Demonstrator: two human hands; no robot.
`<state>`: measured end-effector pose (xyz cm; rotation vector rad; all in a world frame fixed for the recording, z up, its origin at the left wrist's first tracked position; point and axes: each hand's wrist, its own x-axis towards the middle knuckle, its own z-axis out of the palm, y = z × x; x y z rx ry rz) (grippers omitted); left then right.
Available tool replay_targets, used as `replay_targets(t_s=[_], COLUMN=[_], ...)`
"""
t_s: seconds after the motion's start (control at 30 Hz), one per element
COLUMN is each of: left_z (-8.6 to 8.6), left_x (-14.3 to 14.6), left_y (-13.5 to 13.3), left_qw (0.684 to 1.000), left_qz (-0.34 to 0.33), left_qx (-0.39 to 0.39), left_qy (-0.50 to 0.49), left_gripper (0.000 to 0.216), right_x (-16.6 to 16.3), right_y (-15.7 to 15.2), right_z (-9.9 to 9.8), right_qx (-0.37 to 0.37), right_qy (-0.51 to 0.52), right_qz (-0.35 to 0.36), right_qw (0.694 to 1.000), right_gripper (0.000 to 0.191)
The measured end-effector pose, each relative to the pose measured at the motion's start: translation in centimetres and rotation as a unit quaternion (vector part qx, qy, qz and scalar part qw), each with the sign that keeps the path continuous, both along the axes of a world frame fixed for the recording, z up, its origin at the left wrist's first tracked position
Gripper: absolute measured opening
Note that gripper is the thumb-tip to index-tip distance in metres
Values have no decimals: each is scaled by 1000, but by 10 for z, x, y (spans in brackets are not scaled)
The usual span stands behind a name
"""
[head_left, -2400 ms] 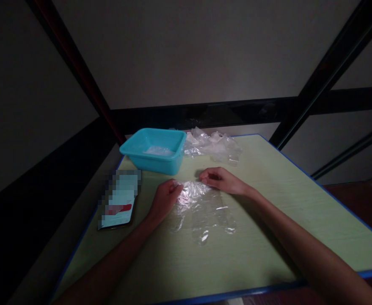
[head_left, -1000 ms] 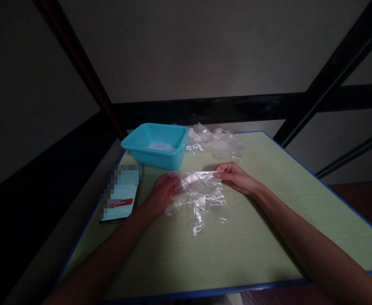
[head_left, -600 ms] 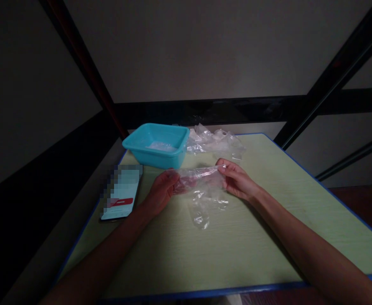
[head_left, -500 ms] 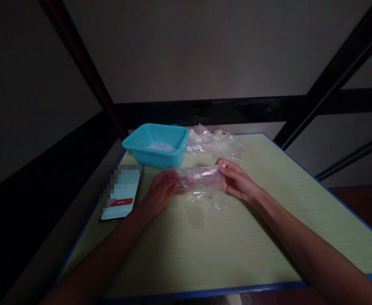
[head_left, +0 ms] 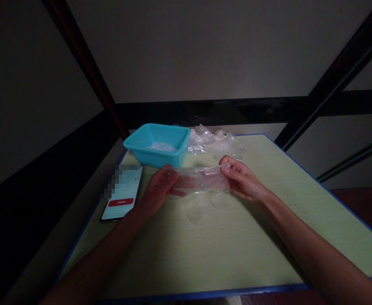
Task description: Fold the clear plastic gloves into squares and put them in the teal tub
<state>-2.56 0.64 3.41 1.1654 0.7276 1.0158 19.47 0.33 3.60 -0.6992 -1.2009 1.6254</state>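
Observation:
A clear plastic bag (head_left: 201,180) is stretched between my two hands above the middle of the table. My left hand (head_left: 162,186) is closed on its left end, thumb on top. At the other end, my right hand (head_left: 241,178) pinches the bag's upper corner between thumb and fingers. Through the thin film, fingers of both hands show behind it. The lower part of the bag hangs loose toward the tabletop.
A turquoise plastic basin (head_left: 160,159) with some clear plastic inside stands at the back left. Crumpled clear bags (head_left: 217,142) lie beside it. A phone (head_left: 122,195) with a lit screen rests left of my hands. The pale table (head_left: 236,245) has a blue edge.
My right hand has shifted slightly right and the bag's top edge is pulled straighter and tauter. My left hand has barely moved.

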Motion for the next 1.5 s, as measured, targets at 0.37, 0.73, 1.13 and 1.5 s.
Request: replay_targets(t_s=[0.37, 0.73, 1.13, 1.5], left_z=[46, 61, 59, 55], left_x=[-4, -13, -21, -10], left_y=[-3, -12, -44, -64], left_qw=[976, 968, 971, 992], left_qz=[-9, 6, -48, -91], left_qx=[189, 216, 164, -77], left_qy=[110, 129, 166, 46], left_gripper=[28, 21, 20, 30], right_x=[14, 12, 13, 9], right_y=[0, -3, -42, -73], right_z=[69, 99, 82, 63], right_qx=[209, 277, 189, -117], right_qy=[-345, -457, -356, -180], right_qz=[74, 119, 127, 113], right_qw=[912, 837, 906, 970], right_gripper=[16, 21, 28, 32])
